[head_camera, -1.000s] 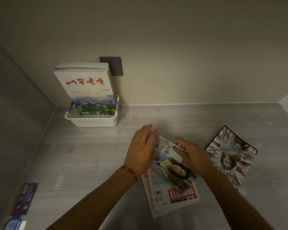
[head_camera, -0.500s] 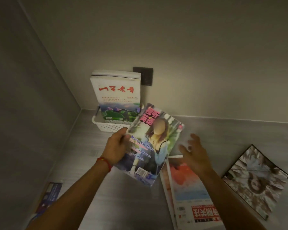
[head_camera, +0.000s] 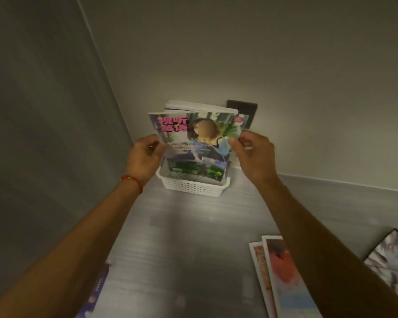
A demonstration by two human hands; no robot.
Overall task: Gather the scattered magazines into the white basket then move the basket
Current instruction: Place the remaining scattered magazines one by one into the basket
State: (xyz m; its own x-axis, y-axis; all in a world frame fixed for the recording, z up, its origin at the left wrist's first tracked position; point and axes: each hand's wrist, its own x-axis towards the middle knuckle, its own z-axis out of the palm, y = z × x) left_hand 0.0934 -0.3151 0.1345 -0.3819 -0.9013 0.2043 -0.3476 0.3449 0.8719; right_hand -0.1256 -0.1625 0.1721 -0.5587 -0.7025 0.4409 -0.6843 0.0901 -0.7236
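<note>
The white basket (head_camera: pixel 193 188) stands on the grey counter in the far corner against the wall. Several magazines stand upright in it. A colourful magazine with pink lettering (head_camera: pixel 193 143) is upright at the front of the basket, its lower edge inside the rim. My left hand (head_camera: pixel 144 157) grips its left edge and my right hand (head_camera: pixel 254 152) pinches its right edge. Two overlapping magazines with red covers (head_camera: pixel 282 276) lie flat at the lower right. A dark-edged magazine (head_camera: pixel 393 262) lies at the far right.
A bluish magazine (head_camera: pixel 97 288) lies at the counter's lower left beside the grey side wall (head_camera: pixel 44 157). A dark wall plate (head_camera: pixel 242 109) sits behind the basket. Bare counter (head_camera: pixel 182 244) stretches between the basket and me.
I lifted the pink-lettered magazine off the pile and carried it to the basket. My right hand, free half a second ago, now holds its right edge. The view has swung toward the corner.
</note>
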